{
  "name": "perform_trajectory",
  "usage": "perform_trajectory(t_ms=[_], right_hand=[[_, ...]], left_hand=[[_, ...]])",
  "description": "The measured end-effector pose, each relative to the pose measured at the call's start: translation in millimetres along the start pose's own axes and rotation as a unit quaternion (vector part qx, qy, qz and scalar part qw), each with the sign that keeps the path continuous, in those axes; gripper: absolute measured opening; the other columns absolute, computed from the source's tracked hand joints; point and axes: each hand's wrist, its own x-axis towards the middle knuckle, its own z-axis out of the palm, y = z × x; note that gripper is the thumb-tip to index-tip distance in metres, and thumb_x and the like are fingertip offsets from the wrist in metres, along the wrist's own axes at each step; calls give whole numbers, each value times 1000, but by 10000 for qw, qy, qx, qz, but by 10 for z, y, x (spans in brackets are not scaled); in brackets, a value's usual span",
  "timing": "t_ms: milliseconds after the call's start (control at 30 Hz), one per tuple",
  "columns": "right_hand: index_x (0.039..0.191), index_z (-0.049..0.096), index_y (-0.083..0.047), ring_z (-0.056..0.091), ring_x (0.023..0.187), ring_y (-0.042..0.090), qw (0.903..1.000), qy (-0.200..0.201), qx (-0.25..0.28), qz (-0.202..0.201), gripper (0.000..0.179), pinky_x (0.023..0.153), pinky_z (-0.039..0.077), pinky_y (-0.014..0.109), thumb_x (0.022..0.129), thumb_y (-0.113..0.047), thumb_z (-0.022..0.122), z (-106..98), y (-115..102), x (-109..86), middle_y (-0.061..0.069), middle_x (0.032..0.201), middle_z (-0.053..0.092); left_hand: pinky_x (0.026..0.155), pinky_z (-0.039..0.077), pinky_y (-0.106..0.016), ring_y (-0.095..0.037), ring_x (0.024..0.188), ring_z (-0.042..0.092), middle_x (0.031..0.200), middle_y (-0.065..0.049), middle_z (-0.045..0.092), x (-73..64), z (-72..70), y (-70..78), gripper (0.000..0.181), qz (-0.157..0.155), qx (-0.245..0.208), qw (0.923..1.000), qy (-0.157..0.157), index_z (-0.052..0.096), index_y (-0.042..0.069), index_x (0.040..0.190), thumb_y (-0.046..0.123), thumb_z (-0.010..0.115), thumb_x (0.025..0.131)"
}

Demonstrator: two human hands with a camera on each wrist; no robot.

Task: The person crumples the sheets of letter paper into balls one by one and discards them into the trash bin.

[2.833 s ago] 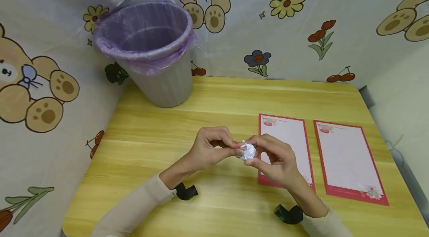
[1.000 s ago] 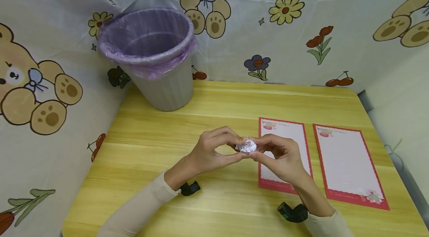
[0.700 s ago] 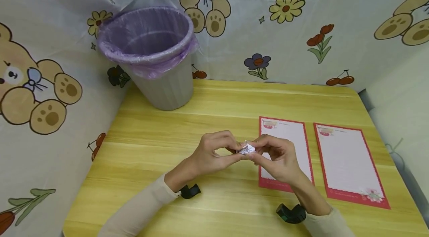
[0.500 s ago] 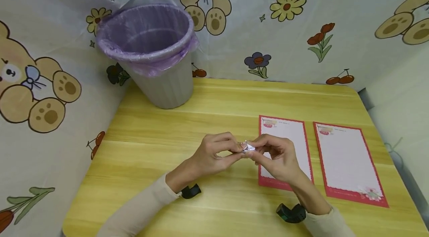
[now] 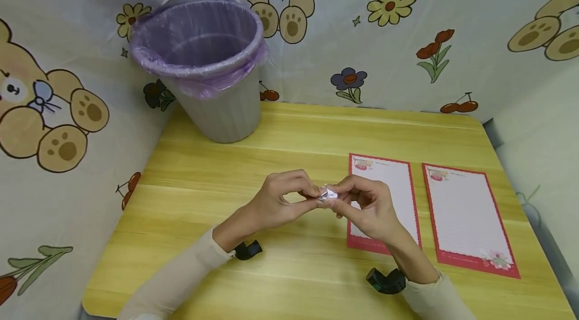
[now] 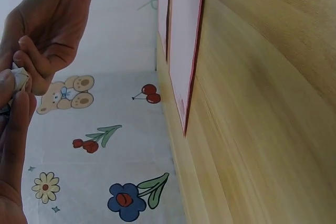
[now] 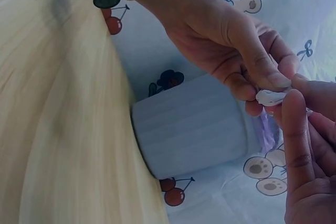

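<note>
Yellow wood-grain bench (image 5: pixel 298 280) is under L hand (image 5: pixel 278 202) & R hand (image 5: pixel 375 209), both pinching small crumpled white paper wad (image 5: pixel 330 193).

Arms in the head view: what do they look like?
Both sleeves are long, plain and light beige. The left grip and right grip are bare, with no gloves or rings visible. A black, bent device sits near each cuff; no cables show.
</note>
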Motion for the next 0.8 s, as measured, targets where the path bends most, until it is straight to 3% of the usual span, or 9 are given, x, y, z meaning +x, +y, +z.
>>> perform_trajectory(t_ms=[567, 800], right_hand=[[110, 71, 3, 69, 65, 17, 9998, -181, -15, 50, 33, 56, 63, 29, 85, 23, 75, 73, 53, -14, 0, 103, 79], [120, 69, 5, 72, 74, 15, 9997, -180, -116, -144, 34, 65, 66, 28, 89, 18, 76, 58, 67, 51, 5, 111, 78]], left_hand=[[80, 64, -20, -13, 92, 75, 99, -3, 75, -108, -61, 35, 24, -139, 178, 9997, 78, 77, 8, 102, 0, 90, 84], [83, 67, -28, -16, 95, 73, 105, -6, 73, -113, -49, 19, 34, -431, -86, 9981, 422, 74, 9, 111, -4, 89, 84]])
